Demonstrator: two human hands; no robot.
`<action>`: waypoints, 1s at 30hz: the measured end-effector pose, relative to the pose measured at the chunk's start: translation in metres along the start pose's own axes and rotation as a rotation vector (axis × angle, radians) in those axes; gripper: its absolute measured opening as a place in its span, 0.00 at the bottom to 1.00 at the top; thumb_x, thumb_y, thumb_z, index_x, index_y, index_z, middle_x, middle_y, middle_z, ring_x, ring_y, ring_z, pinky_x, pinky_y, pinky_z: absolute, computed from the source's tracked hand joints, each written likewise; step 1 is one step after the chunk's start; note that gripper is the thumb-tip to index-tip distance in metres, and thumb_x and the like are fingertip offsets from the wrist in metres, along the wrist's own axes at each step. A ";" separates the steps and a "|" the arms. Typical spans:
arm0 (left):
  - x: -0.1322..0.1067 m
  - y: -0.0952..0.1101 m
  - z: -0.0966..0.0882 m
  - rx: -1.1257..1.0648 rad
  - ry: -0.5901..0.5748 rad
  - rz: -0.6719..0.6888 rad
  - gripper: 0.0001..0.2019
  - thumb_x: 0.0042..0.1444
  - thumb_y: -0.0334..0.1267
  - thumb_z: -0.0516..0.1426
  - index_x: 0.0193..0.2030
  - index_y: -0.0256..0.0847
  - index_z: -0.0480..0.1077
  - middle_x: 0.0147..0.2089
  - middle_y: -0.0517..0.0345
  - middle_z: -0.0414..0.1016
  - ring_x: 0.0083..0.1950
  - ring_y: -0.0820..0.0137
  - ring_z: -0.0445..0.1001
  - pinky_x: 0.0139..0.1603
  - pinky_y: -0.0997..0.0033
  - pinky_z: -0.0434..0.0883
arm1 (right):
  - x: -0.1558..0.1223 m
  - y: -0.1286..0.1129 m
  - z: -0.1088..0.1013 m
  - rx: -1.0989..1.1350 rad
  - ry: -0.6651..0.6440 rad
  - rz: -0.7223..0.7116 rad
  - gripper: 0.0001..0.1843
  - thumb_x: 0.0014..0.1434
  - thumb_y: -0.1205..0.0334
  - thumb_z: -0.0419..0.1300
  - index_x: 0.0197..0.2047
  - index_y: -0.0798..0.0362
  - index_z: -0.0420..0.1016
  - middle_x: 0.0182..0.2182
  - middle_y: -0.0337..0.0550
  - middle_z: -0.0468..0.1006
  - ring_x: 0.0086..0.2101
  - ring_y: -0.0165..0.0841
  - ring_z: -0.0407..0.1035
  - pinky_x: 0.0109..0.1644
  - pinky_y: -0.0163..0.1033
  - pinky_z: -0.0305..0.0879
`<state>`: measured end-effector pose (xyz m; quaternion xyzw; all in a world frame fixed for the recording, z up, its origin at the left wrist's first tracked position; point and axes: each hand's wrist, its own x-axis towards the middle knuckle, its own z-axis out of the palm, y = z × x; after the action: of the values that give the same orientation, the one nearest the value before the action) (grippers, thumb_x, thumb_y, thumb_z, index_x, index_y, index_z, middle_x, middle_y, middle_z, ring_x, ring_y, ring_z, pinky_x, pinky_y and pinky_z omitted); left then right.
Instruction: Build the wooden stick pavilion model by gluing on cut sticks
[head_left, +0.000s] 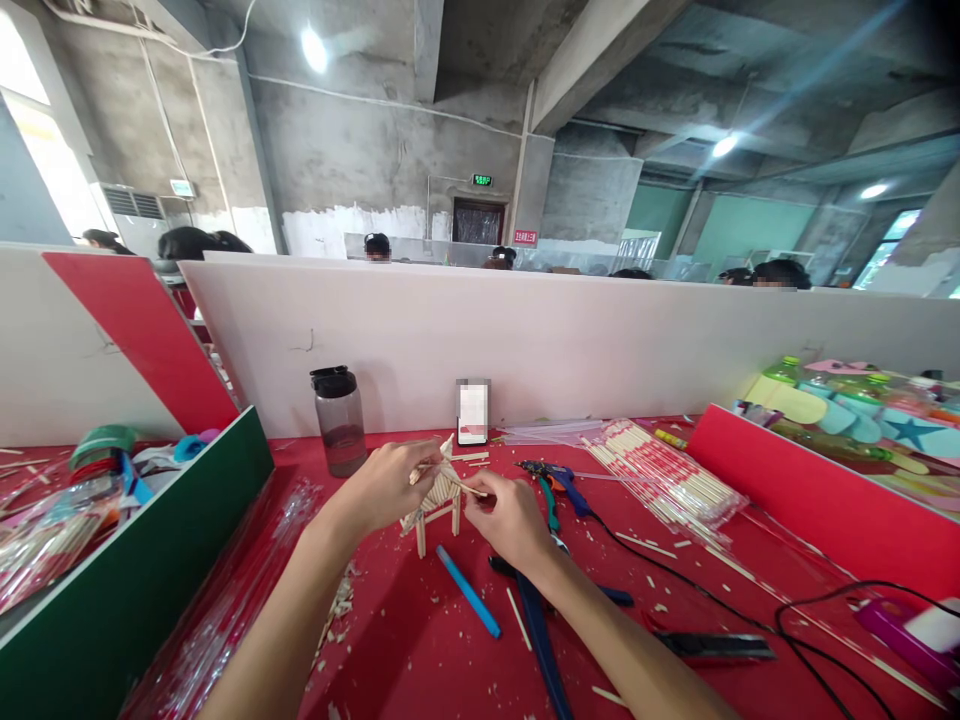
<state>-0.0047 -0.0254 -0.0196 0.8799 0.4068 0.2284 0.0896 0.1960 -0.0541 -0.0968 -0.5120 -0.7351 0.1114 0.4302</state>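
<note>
A small model built of wooden sticks [439,497] is held just above the red table [420,640], between both hands. My left hand [386,485] is closed around its upper left side. My right hand [506,520] pinches a thin stick at the model's right side, fingers pressed together. A blue pen [469,592] lies on the table just below the model.
A dark water bottle [339,420] and a phone [472,412] stand by the white partition [570,340]. A blue glue gun [555,480], a pack of sticks [664,480], blue-handled pliers [540,620] and black cables [810,620] lie to the right. A green divider [142,570] borders the left.
</note>
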 end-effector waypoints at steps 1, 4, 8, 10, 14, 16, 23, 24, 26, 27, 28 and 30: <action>0.000 0.000 0.000 -0.005 -0.001 -0.001 0.12 0.64 0.36 0.50 0.43 0.44 0.75 0.41 0.53 0.82 0.38 0.63 0.79 0.36 0.71 0.65 | 0.000 0.000 0.000 0.000 -0.004 0.000 0.10 0.56 0.69 0.60 0.37 0.48 0.80 0.31 0.40 0.84 0.30 0.35 0.78 0.36 0.34 0.71; 0.000 0.001 -0.001 -0.011 -0.005 0.000 0.12 0.64 0.37 0.49 0.42 0.44 0.75 0.40 0.53 0.82 0.37 0.63 0.78 0.36 0.71 0.65 | 0.000 0.001 -0.001 0.007 -0.015 -0.003 0.10 0.55 0.69 0.60 0.38 0.48 0.80 0.31 0.40 0.84 0.31 0.35 0.79 0.37 0.34 0.71; 0.000 0.001 -0.001 -0.006 -0.002 0.001 0.12 0.63 0.36 0.49 0.42 0.44 0.75 0.39 0.53 0.82 0.36 0.63 0.78 0.36 0.71 0.64 | 0.001 0.001 -0.002 -0.010 -0.023 -0.007 0.11 0.55 0.70 0.60 0.38 0.48 0.80 0.31 0.40 0.85 0.31 0.35 0.79 0.37 0.33 0.70; 0.000 0.001 -0.001 -0.009 0.003 -0.002 0.12 0.63 0.36 0.50 0.41 0.44 0.75 0.39 0.52 0.82 0.36 0.62 0.78 0.35 0.70 0.64 | 0.002 0.001 -0.002 -0.029 -0.025 -0.010 0.12 0.54 0.71 0.60 0.38 0.48 0.80 0.31 0.40 0.85 0.31 0.35 0.79 0.36 0.33 0.70; 0.000 0.002 -0.001 -0.010 0.003 -0.004 0.12 0.63 0.36 0.49 0.41 0.43 0.75 0.38 0.51 0.81 0.36 0.63 0.78 0.35 0.70 0.64 | 0.002 0.002 -0.001 -0.074 -0.019 -0.023 0.13 0.53 0.72 0.59 0.39 0.48 0.81 0.31 0.40 0.85 0.31 0.35 0.78 0.36 0.32 0.69; 0.000 0.002 -0.001 -0.006 0.005 -0.004 0.12 0.62 0.36 0.49 0.40 0.43 0.75 0.36 0.52 0.81 0.35 0.63 0.77 0.34 0.70 0.64 | 0.001 0.003 -0.001 -0.094 -0.012 -0.031 0.15 0.52 0.72 0.59 0.40 0.49 0.81 0.31 0.40 0.85 0.30 0.34 0.78 0.36 0.33 0.69; 0.000 0.003 -0.001 -0.026 0.010 -0.009 0.12 0.62 0.36 0.50 0.39 0.43 0.75 0.37 0.51 0.81 0.35 0.63 0.77 0.34 0.71 0.64 | 0.001 0.000 -0.005 -0.042 -0.013 -0.051 0.07 0.59 0.65 0.60 0.38 0.48 0.80 0.32 0.42 0.85 0.33 0.36 0.79 0.38 0.34 0.70; 0.000 0.003 -0.001 -0.029 0.011 -0.008 0.12 0.62 0.36 0.50 0.39 0.43 0.75 0.37 0.51 0.81 0.35 0.63 0.77 0.34 0.71 0.64 | 0.002 -0.001 -0.005 -0.041 -0.010 -0.049 0.07 0.60 0.64 0.60 0.38 0.48 0.80 0.32 0.42 0.85 0.33 0.36 0.79 0.38 0.34 0.70; 0.000 0.003 -0.001 -0.024 0.009 -0.003 0.12 0.62 0.36 0.49 0.38 0.43 0.75 0.35 0.52 0.80 0.34 0.64 0.76 0.34 0.71 0.63 | 0.003 -0.003 -0.005 -0.045 -0.013 -0.045 0.07 0.61 0.64 0.59 0.38 0.48 0.80 0.32 0.42 0.85 0.33 0.36 0.79 0.37 0.34 0.69; 0.000 0.002 -0.001 -0.020 0.008 0.001 0.12 0.62 0.36 0.49 0.38 0.43 0.74 0.35 0.52 0.80 0.33 0.64 0.76 0.33 0.71 0.63 | 0.003 -0.003 -0.004 -0.054 -0.013 -0.040 0.07 0.60 0.65 0.59 0.37 0.49 0.79 0.32 0.42 0.84 0.32 0.36 0.79 0.37 0.33 0.69; 0.000 0.002 -0.001 -0.015 0.008 0.004 0.12 0.62 0.36 0.49 0.38 0.43 0.74 0.35 0.53 0.79 0.33 0.65 0.76 0.33 0.71 0.62 | 0.003 -0.004 -0.004 -0.067 -0.011 -0.031 0.06 0.59 0.66 0.60 0.36 0.49 0.79 0.31 0.42 0.84 0.32 0.35 0.79 0.36 0.33 0.68; 0.000 0.001 0.000 -0.011 0.007 0.008 0.11 0.62 0.35 0.49 0.38 0.43 0.73 0.35 0.54 0.79 0.33 0.65 0.75 0.33 0.71 0.61 | 0.004 -0.005 -0.001 -0.102 0.001 -0.012 0.06 0.57 0.68 0.60 0.34 0.49 0.78 0.29 0.40 0.84 0.30 0.35 0.78 0.34 0.32 0.66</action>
<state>-0.0043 -0.0266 -0.0190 0.8803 0.4024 0.2339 0.0923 0.1931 -0.0533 -0.0909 -0.5290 -0.7427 0.0709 0.4043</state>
